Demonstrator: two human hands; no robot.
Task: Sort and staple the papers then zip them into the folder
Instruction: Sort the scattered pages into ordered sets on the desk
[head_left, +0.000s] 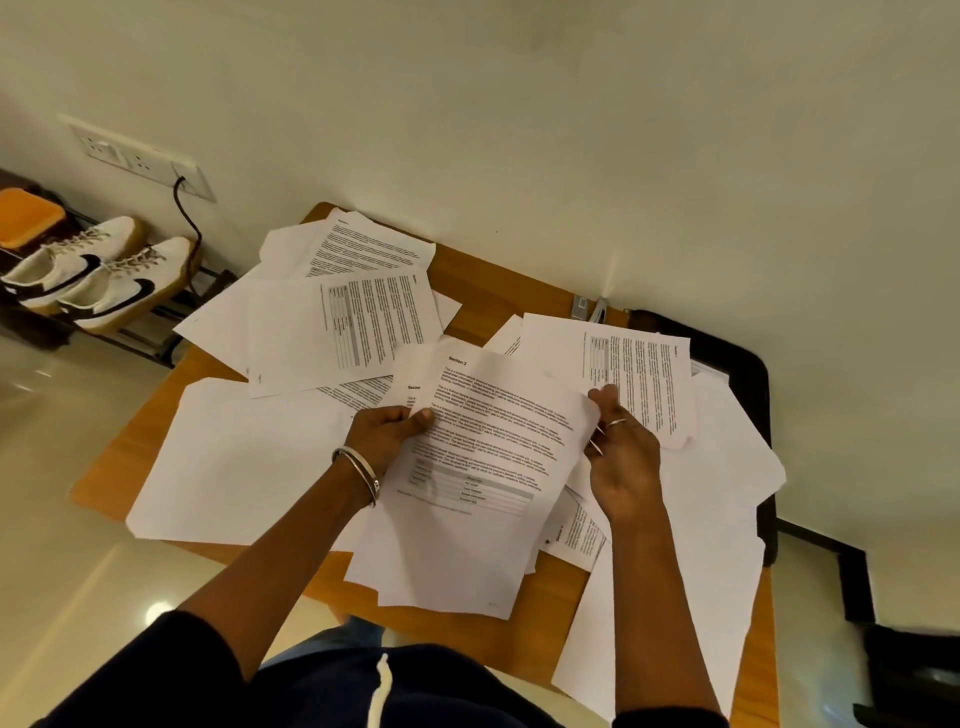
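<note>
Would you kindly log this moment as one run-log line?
phase: sorting | left hand: holds sheets | right hand: holds sheets' right edge | stapler: untouched

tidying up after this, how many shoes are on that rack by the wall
2. One shoe sits nearer the wall, the other shoe beside it toward the table, both on the rack at left. More may lie outside the frame.

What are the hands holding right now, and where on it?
A small stack of printed sheets, top page headed Section 2. The left hand pinches its left edge; the right hand holds its right edge near the upper corner.
</note>
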